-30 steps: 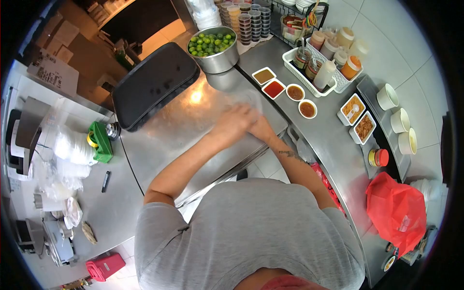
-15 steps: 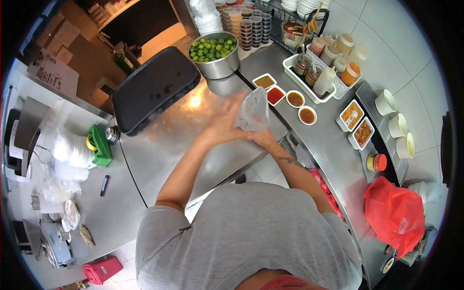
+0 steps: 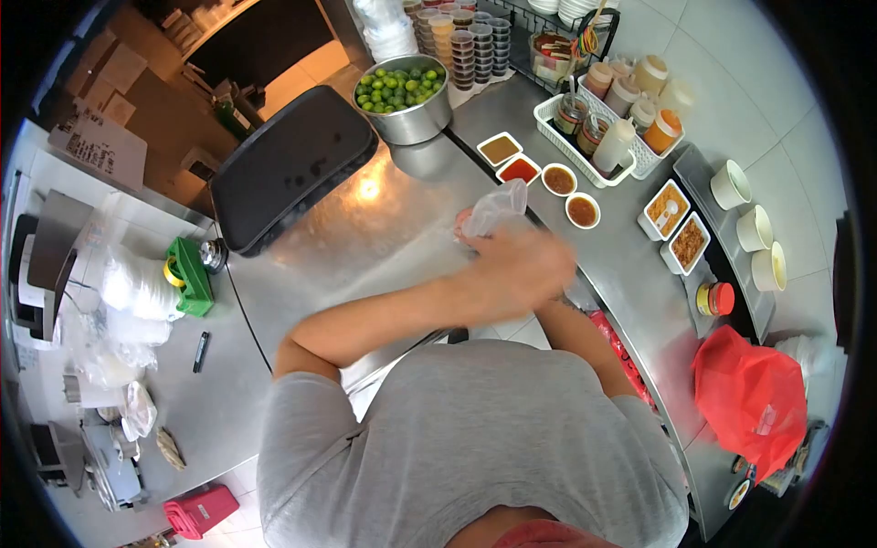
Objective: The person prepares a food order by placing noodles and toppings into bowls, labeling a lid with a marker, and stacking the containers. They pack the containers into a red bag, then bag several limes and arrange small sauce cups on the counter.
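Note:
A clear plastic bag (image 3: 498, 208) hangs above the steel counter (image 3: 365, 265), just left of the sauce dishes (image 3: 519, 170). My right hand (image 3: 468, 225) is on the bag's left side, its fingertips pressed to the plastic and most of it hidden behind the other hand. In front of it my left hand (image 3: 525, 269) is smeared by motion, crossing over my right forearm; its fingers cannot be made out. A metal pot of green limes (image 3: 400, 91) stands beyond the hands, beside a black tray (image 3: 292, 169).
On the right are a white basket of bottles (image 3: 598, 178), two tubs of crumbs (image 3: 664, 210), a red-lidded jar (image 3: 714, 299) and a red bag (image 3: 754, 402). A green holder (image 3: 189, 276), a black marker (image 3: 201, 352) and plastic bags lie left.
My left hand has swept right and toward my body, across the other forearm. The bag has tipped over and looks flatter, its top now leaning right.

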{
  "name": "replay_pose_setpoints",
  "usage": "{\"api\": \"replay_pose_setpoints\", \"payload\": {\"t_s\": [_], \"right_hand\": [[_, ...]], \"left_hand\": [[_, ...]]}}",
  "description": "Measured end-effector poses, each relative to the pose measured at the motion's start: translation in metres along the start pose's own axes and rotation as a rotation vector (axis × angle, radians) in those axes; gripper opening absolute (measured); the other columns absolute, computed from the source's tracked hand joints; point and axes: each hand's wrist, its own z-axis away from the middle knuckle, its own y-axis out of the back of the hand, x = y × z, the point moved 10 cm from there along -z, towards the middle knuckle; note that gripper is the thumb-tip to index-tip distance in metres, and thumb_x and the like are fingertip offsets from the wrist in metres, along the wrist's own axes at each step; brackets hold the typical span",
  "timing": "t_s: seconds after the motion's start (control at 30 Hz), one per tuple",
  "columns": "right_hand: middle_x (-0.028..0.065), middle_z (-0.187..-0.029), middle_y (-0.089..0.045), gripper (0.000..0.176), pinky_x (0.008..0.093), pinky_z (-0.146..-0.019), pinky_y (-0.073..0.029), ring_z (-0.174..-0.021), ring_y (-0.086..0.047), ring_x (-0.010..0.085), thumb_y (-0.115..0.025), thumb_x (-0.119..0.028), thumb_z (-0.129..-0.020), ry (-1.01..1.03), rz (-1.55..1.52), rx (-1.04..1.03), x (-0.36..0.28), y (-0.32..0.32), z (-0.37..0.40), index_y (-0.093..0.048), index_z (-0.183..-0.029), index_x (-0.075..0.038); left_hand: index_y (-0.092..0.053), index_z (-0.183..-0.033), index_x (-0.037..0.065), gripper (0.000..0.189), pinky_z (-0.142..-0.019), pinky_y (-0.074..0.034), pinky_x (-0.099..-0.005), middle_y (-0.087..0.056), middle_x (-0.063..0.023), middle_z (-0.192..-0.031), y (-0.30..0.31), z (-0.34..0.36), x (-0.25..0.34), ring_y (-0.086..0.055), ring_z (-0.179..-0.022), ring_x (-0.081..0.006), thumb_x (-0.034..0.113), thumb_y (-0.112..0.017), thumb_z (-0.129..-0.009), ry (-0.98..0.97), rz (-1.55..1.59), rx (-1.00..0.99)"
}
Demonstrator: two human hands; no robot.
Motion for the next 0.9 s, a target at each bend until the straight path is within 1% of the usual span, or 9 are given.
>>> {"api": "replay_pose_setpoints", "payload": {"t_s": [0.03, 0.13, 0.2, 0.3, 0.4, 0.5, 0.7, 0.8, 0.9], "right_hand": [[0.0153, -0.126, -0.052, 0.045, 0.0383, -0.098, -0.038, -0.119, -0.047, 0.0268, -0.060, -0.026, -0.085, -0.002, 0.022, -0.037, -0.007, 0.000, 0.003, -0.051, -0.121, -0.001], [0.0172, -0.117, -0.055, 0.040, 0.0417, -0.095, -0.039, -0.110, -0.050, 0.0335, -0.061, -0.026, -0.084, 0.168, 0.209, 0.310, 0.019, 0.000, -0.005, -0.053, -0.115, -0.002], [0.0185, -0.110, -0.058, 0.036, 0.0439, -0.093, -0.040, -0.104, -0.053, 0.0380, -0.061, -0.026, -0.083, 0.288, 0.334, 0.541, 0.028, 0.002, 0.001, -0.055, -0.110, -0.003], [0.0172, -0.098, -0.055, 0.026, 0.0456, -0.085, -0.041, -0.096, -0.051, 0.0380, -0.061, -0.022, -0.080, 0.168, 0.516, 0.525, 0.043, 0.002, -0.004, -0.053, -0.097, -0.005], [0.0145, -0.093, -0.052, 0.026, 0.0467, -0.080, -0.039, -0.092, -0.050, 0.0363, -0.062, -0.020, -0.077, 0.132, 0.702, 0.626, 0.033, 0.001, 0.008, -0.049, -0.094, -0.006], [0.0132, -0.101, -0.053, 0.039, 0.0449, -0.086, -0.039, -0.099, -0.050, 0.0350, -0.065, -0.022, -0.074, -0.011, 0.644, 0.682, 0.027, 0.012, 0.020, -0.048, -0.105, -0.005], [0.0121, -0.101, -0.058, 0.037, 0.0378, -0.089, -0.042, -0.099, -0.055, 0.0300, -0.059, -0.021, -0.085, 0.173, 0.743, 0.784, -0.017, 0.014, 0.073, -0.050, -0.112, 0.002], [0.0069, -0.087, -0.062, 0.029, 0.0334, -0.078, -0.047, -0.083, -0.060, 0.0223, -0.052, -0.023, -0.093, -0.434, -0.381, 0.448, 0.046, -0.005, 0.080, -0.057, -0.103, 0.003], [0.0035, -0.077, -0.062, 0.030, 0.0286, -0.066, -0.048, -0.068, -0.059, 0.0159, -0.051, -0.025, -0.095, -0.512, -0.901, 0.459, 0.058, -0.024, 0.071, -0.062, -0.095, 0.003]], "left_hand": [[-0.056, -0.100, 0.005, 0.024, -0.085, -0.042, -0.0366, -0.060, -0.0122, -0.101, -0.025, 0.004, 0.032, -0.058, -0.095, -0.0212, 0.014, -0.059, -0.078, -0.238, -0.166, -0.219], [-0.057, -0.109, -0.001, 0.034, -0.085, -0.041, -0.0356, -0.058, -0.0096, -0.108, -0.086, 0.040, -0.064, -0.056, -0.099, -0.0202, 0.015, -0.058, -0.078, 0.247, -0.883, -0.630], [-0.064, -0.101, 0.007, 0.026, -0.088, -0.041, -0.0354, -0.064, -0.0143, -0.102, -0.075, 0.056, -0.096, -0.061, -0.095, -0.0236, 0.018, -0.060, -0.078, 0.011, -1.104, -0.615], [-0.068, -0.100, 0.010, 0.024, -0.083, -0.046, -0.0346, -0.068, -0.0138, -0.100, -0.095, 0.076, -0.130, -0.065, -0.092, -0.0252, 0.018, -0.059, -0.080, 0.389, -0.744, -0.899], [-0.067, -0.091, 0.000, 0.027, -0.075, -0.050, -0.0397, -0.068, -0.0201, -0.093, -0.084, 0.075, -0.136, -0.066, -0.089, -0.0278, 0.022, -0.056, -0.081, 0.671, -0.299, -0.872], [-0.067, -0.087, 0.000, 0.027, -0.070, -0.052, -0.0444, -0.068, -0.0205, -0.086, -0.077, 0.077, -0.162, -0.067, -0.082, -0.0321, 0.023, -0.055, -0.080, 0.907, -0.062, -0.605], [-0.058, -0.090, 0.000, 0.026, -0.071, -0.051, -0.0444, -0.067, -0.0189, -0.079, -0.069, 0.080, -0.147, -0.066, -0.079, -0.0337, 0.023, -0.059, -0.079, 0.784, -0.245, -0.570], [-0.054, -0.094, 0.000, 0.030, -0.070, -0.050, -0.0441, -0.066, -0.0203, -0.080, -0.071, 0.081, -0.134, -0.066, -0.079, -0.0338, 0.024, -0.063, -0.078, 0.739, -0.292, -0.523], [-0.055, -0.093, 0.000, 0.029, -0.068, -0.050, -0.0428, -0.066, -0.0201, -0.081, -0.074, 0.080, -0.106, -0.066, -0.076, -0.0334, 0.021, -0.065, -0.076, 0.722, -0.281, -0.363]]}}
